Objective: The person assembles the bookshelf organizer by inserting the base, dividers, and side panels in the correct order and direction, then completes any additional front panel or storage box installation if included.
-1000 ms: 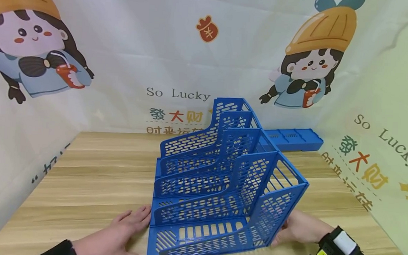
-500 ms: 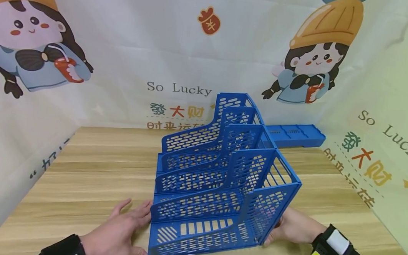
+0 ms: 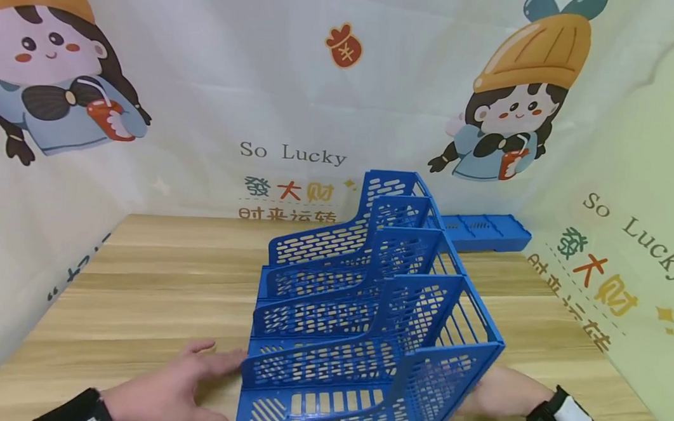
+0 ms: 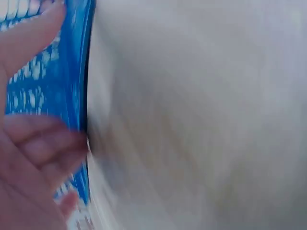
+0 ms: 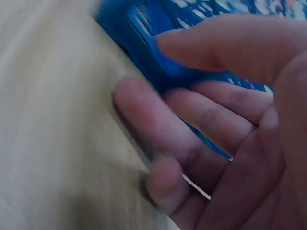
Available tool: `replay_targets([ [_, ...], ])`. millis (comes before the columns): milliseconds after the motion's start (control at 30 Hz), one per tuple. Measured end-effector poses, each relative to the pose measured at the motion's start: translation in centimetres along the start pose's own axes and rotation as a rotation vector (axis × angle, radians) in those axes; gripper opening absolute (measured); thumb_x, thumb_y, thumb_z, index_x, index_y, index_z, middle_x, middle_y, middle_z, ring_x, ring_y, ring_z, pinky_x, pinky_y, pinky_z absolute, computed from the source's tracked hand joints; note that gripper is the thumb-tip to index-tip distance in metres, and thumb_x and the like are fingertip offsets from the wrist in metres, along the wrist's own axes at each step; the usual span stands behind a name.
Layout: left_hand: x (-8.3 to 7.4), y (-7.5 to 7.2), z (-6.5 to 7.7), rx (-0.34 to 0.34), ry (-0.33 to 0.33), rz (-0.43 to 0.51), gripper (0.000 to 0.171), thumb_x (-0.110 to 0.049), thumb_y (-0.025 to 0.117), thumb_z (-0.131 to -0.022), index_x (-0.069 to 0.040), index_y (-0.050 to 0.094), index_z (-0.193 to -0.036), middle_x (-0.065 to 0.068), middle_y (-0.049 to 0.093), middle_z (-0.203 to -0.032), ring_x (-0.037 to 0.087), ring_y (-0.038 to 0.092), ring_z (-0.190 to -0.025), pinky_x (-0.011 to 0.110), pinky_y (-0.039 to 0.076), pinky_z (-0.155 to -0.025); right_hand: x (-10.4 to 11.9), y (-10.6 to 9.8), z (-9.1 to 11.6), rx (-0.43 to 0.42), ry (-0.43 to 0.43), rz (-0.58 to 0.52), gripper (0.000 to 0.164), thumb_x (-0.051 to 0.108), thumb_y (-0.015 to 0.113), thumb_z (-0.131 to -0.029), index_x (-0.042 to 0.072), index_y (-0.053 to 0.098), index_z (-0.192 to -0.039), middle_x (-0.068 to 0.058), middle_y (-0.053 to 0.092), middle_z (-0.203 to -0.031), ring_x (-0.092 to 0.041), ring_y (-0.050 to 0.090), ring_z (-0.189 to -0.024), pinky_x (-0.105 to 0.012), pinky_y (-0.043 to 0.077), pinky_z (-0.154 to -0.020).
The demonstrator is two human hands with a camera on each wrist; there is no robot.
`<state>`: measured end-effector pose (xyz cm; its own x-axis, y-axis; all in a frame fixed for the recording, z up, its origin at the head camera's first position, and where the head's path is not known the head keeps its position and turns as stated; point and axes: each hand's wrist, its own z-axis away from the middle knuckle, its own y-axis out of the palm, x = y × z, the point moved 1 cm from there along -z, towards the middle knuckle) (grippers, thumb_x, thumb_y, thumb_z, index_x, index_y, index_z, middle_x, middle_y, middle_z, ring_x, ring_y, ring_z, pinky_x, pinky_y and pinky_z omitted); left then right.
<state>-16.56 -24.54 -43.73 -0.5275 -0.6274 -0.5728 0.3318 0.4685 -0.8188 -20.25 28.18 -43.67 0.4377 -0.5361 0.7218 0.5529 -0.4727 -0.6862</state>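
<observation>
A blue plastic file rack with perforated dividers and several upright slots stands on the wooden table, its low open side to the left. My left hand reaches to that low front edge, fingertips right at it. In the left wrist view, the left thumb and fingers lie over the rack's blue edge, spread apart. Behind the tall right end is my right hand, partly hidden by the rack. The right wrist view shows its fingers loosely bent and thumb apart from them, beside the rack's lower corner.
Another long, low blue plastic piece lies at the back right against the patterned cloth backdrop. The wooden tabletop extends left of the rack. Cloth walls border the table at the back and both sides.
The rack has shifted toward me, its near right corner lower in the head view. My left hand has drawn slightly left and nearer; the right hand stays behind the rack.
</observation>
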Motion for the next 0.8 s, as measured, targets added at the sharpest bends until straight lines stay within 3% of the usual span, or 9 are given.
replay_targets([
  [33, 0.3, -0.3, -0.1, -0.015, -0.01, -0.006, 0.09, -0.062, 0.085, -0.089, -0.01, 0.06, -0.158, 0.013, 0.061, -0.162, 0.045, 0.056, -0.149, 0.042, 0.033, -0.128, -0.6, -0.1, 0.0, -0.02, -0.015, 0.053, 0.049, 0.017, 0.077, -0.101, -0.006, 0.062, -0.143, -0.021, 0.075, -0.133, -0.011, 0.07, -0.12, -0.034, 0.058, -0.098],
  [133, 0.8, -1.0, -1.0, -0.05, -0.042, -0.056, 0.098, -0.063, 0.086, -0.086, -0.003, 0.058, -0.158, 0.017, 0.058, -0.164, 0.047, 0.052, -0.151, 0.068, 0.041, -0.122, -3.5, -0.1, -0.7, -0.097, -0.086, 0.156, 0.042, 0.012, 0.069, -0.104, -0.012, 0.059, -0.137, -0.03, 0.071, -0.13, -0.021, 0.069, -0.12, -0.038, 0.058, -0.096],
  [267, 1.0, -0.8, -2.3, 0.014, -0.075, -0.033, 0.113, -0.068, 0.088, -0.081, 0.002, 0.05, -0.161, 0.025, 0.041, -0.174, 0.054, 0.034, -0.162, 0.08, 0.027, -0.123, -6.4, 0.6, -2.2, -0.073, -0.073, 0.09, 0.042, 0.013, 0.061, -0.11, -0.012, 0.05, -0.143, -0.029, 0.067, -0.132, -0.027, 0.066, -0.121, -0.043, 0.056, -0.098],
  [333, 1.0, -0.6, -2.6, 0.049, -0.077, -0.031, 0.113, -0.069, 0.086, -0.082, 0.003, 0.05, -0.161, 0.025, 0.04, -0.174, 0.055, 0.032, -0.162, 0.081, 0.026, -0.122, -6.9, 0.9, -2.5, -0.065, -0.02, 0.089, 0.054, 0.02, 0.061, -0.111, -0.01, 0.045, -0.153, -0.028, 0.065, -0.143, -0.027, 0.064, -0.132, -0.046, 0.055, -0.105],
  [400, 0.9, -0.7, -2.6, 0.061, -0.068, -0.031, 0.112, -0.068, 0.087, -0.083, 0.004, 0.05, -0.161, 0.026, 0.04, -0.174, 0.056, 0.032, -0.162, 0.082, 0.025, -0.122, -7.0, 1.0, -2.8, -0.077, -0.057, 0.091, 0.057, 0.019, 0.062, -0.11, -0.01, 0.044, -0.155, -0.027, 0.066, -0.145, -0.027, 0.064, -0.133, -0.047, 0.055, -0.107],
  [533, 1.0, -1.1, -2.6, 0.059, -0.037, -0.06, 0.11, -0.064, 0.087, -0.082, 0.005, 0.051, -0.159, 0.027, 0.041, -0.173, 0.054, 0.035, -0.16, 0.083, 0.024, -0.121, -6.9, 0.8, -3.4, -0.098, -0.106, 0.064, 0.045, 0.016, 0.064, -0.108, -0.005, 0.054, -0.147, -0.008, 0.073, -0.126, -0.007, 0.063, -0.114, -0.032, 0.053, -0.093],
  [667, 1.0, -1.5, -3.0, 0.057, -0.016, -0.059, 0.106, -0.06, 0.088, -0.083, 0.007, 0.053, -0.157, 0.028, 0.042, -0.171, 0.054, 0.036, -0.16, 0.084, 0.022, -0.119, -6.9, 0.6, -3.7, -0.144, -0.061, 0.085, 0.032, 0.015, 0.048, -0.116, -0.006, 0.054, -0.14, 0.0, 0.07, -0.109, 0.0, 0.058, -0.096, -0.028, 0.049, -0.08],
  [733, 1.0, -1.7, -3.1, 0.069, -0.031, -0.038, 0.105, -0.058, 0.088, -0.084, 0.008, 0.052, -0.157, 0.027, 0.041, -0.173, 0.053, 0.034, -0.161, 0.081, 0.022, -0.12, -6.6, 0.7, -3.9, -0.147, -0.035, 0.084, 0.041, 0.02, 0.037, -0.12, -0.011, 0.048, -0.144, -0.01, 0.073, -0.115, -0.008, 0.065, -0.103, -0.034, 0.054, -0.087],
  [800, 1.2, -1.9, -3.1, 0.078, -0.047, -0.037, 0.104, -0.058, 0.088, -0.085, 0.007, 0.052, -0.158, 0.026, 0.041, -0.173, 0.052, 0.034, -0.162, 0.078, 0.024, -0.121, -6.1, 0.9, -4.0, -0.125, -0.013, 0.098, 0.051, 0.024, 0.035, -0.121, -0.015, 0.038, -0.153, -0.024, 0.071, -0.13, -0.025, 0.069, -0.117, -0.049, 0.058, -0.098],
])
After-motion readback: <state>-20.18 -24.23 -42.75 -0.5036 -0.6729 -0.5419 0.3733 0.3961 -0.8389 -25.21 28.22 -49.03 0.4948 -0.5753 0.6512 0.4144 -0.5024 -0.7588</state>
